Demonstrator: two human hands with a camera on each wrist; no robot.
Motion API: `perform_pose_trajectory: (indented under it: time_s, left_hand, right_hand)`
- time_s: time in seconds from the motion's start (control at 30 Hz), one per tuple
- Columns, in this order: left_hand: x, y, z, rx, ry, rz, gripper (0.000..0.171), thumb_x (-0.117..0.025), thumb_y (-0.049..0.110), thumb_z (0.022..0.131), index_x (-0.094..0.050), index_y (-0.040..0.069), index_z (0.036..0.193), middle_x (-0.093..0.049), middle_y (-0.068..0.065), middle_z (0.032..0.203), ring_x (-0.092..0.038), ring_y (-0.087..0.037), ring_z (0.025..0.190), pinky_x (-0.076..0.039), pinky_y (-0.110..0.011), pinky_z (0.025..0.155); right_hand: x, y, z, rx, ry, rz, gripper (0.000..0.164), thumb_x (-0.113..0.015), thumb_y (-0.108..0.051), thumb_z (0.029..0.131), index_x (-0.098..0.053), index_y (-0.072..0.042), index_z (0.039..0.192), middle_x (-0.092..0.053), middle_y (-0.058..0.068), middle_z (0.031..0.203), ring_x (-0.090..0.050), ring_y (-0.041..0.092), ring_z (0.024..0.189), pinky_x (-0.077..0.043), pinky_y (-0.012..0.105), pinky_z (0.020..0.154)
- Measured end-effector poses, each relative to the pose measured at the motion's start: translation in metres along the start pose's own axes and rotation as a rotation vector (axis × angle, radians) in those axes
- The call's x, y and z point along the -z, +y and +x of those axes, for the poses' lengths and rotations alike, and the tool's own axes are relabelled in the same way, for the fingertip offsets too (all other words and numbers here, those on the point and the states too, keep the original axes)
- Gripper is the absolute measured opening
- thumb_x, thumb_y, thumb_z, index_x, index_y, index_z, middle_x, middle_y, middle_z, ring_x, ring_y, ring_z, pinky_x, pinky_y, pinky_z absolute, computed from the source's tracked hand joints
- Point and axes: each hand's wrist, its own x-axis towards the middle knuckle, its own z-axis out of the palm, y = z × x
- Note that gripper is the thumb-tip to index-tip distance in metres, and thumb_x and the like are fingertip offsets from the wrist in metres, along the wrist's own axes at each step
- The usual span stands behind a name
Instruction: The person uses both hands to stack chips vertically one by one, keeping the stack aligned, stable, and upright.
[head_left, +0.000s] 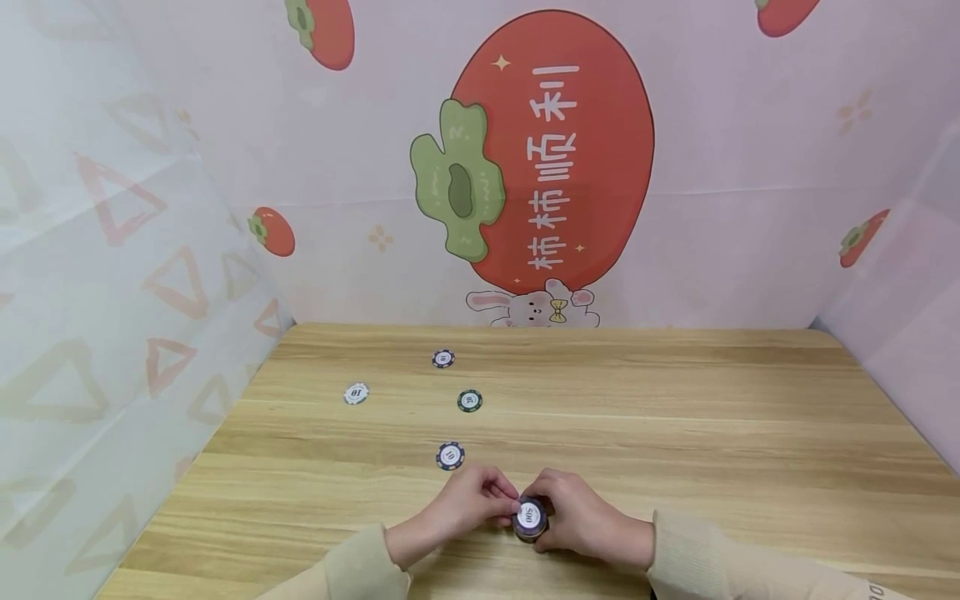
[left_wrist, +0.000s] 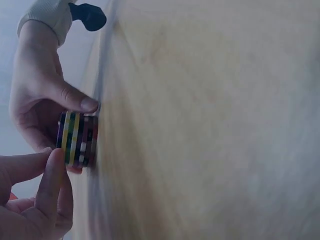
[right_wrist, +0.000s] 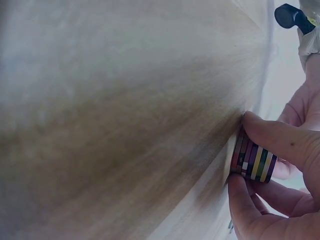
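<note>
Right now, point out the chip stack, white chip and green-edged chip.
chip stack point(head_left: 530, 517): head view, on its top face
white chip point(head_left: 356, 393): head view, middle of its upper face
green-edged chip point(head_left: 470, 401): head view, middle of its upper face

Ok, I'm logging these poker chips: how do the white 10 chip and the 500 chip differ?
The white 10 chip has a pale rim; the 500 chip a dark one. The white 10 chip lies alone on the tabletop, whereas the 500 chip tops a stack, touched by the left hand. Both are round, with a number on a pale centre.
</note>
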Motion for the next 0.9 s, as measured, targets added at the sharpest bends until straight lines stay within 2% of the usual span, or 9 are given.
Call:
perform_pose_trajectory:
  time_s: [0.2, 0.33, 0.5, 0.7, 0.9]
  left_hand:
    - [0.019, 0.007, 0.006, -0.122, 0.005, 0.269, 0.011, -0.069, 0.008, 0.078, -0.063, 0.0, 0.083, -0.06, 0.0, 0.071, -0.054, -0.006, 0.062, -0.046, -0.018, 0.056]
    - [0.031, 0.011, 0.011, -0.207, -0.003, 0.407, 0.012, -0.069, 0.005, 0.077, -0.063, -0.002, 0.085, -0.06, -0.001, 0.073, -0.054, -0.008, 0.065, -0.045, -0.019, 0.058]
    - [0.046, 0.013, 0.014, -0.309, 0.009, 0.643, 0.01, -0.067, 0.001, 0.077, -0.062, -0.001, 0.086, -0.059, -0.003, 0.078, -0.055, -0.012, 0.071, -0.047, -0.02, 0.062]
    - [0.058, 0.01, 0.014, -0.357, 0.019, 0.919, 0.015, -0.067, 0.004, 0.078, -0.063, 0.005, 0.092, -0.062, -0.004, 0.086, -0.058, -0.014, 0.076, -0.048, -0.023, 0.067]
    - [0.066, 0.004, 0.014, -0.374, -0.009, 1.055, 0.022, -0.068, 0.009, 0.077, -0.063, 0.007, 0.098, -0.062, -0.003, 0.093, -0.058, -0.013, 0.081, -0.048, -0.025, 0.071]
  right_hand:
    - [0.0, 0.001, -0.001, -0.027, -0.004, 0.047, 0.045, -0.085, -0.012, 0.053, -0.067, -0.006, 0.093, -0.056, -0.01, 0.084, -0.053, 0.003, 0.079, -0.045, 0.022, 0.071]
    - [0.0, 0.003, -0.001, -0.036, -0.011, 0.068, 0.045, -0.086, -0.015, 0.054, -0.067, -0.005, 0.094, -0.055, -0.009, 0.084, -0.053, 0.003, 0.079, -0.046, 0.02, 0.07]
    - [0.001, 0.003, -0.001, -0.047, -0.022, 0.109, 0.044, -0.086, -0.014, 0.056, -0.066, -0.003, 0.094, -0.054, -0.008, 0.084, -0.054, 0.003, 0.079, -0.047, 0.018, 0.069]
    - [0.001, 0.004, -0.001, -0.042, -0.024, 0.135, 0.044, -0.086, -0.013, 0.056, -0.066, -0.003, 0.094, -0.055, -0.007, 0.085, -0.054, 0.002, 0.079, -0.047, 0.018, 0.068]
    - [0.001, 0.003, -0.001, -0.042, -0.018, 0.14, 0.043, -0.085, -0.011, 0.057, -0.066, -0.002, 0.094, -0.055, -0.006, 0.086, -0.054, 0.002, 0.079, -0.048, 0.017, 0.069]
